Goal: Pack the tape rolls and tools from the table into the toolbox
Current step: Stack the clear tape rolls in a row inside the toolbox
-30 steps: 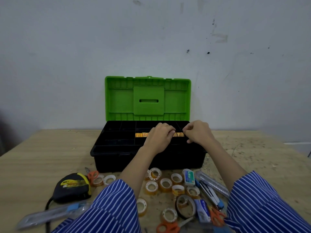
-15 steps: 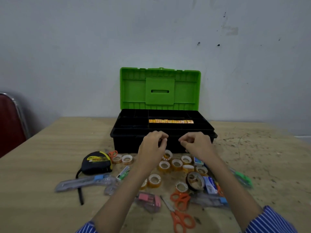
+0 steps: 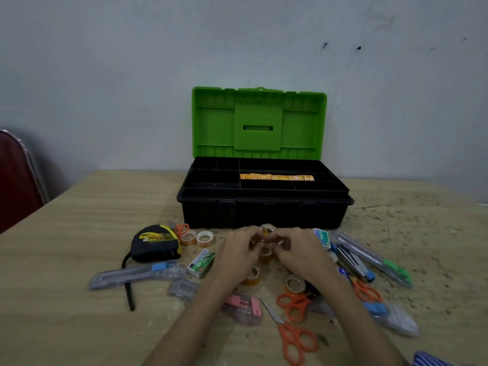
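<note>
- While the toolbox (image 3: 264,207) stands open at the back of the desk (image 3: 92,207), both hands meet just in front of it.
- Left hand (image 3: 237,253) and right hand (image 3: 298,253): fingers curled over the tape rolls (image 3: 266,229); blur hides which roll each holds.
- One orange strip (image 3: 277,177) lies in the tray.
- Scissors (image 3: 295,336), tape measure (image 3: 155,243) and cutters (image 3: 137,274) lie on the desk.

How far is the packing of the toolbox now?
Barely begun. Done: one row of tape rolls lies in the toolbox tray. In hand: the left hand and right hand gather small rolls below it. Left: tape measure, scissors, cutters, staple boxes.
</note>
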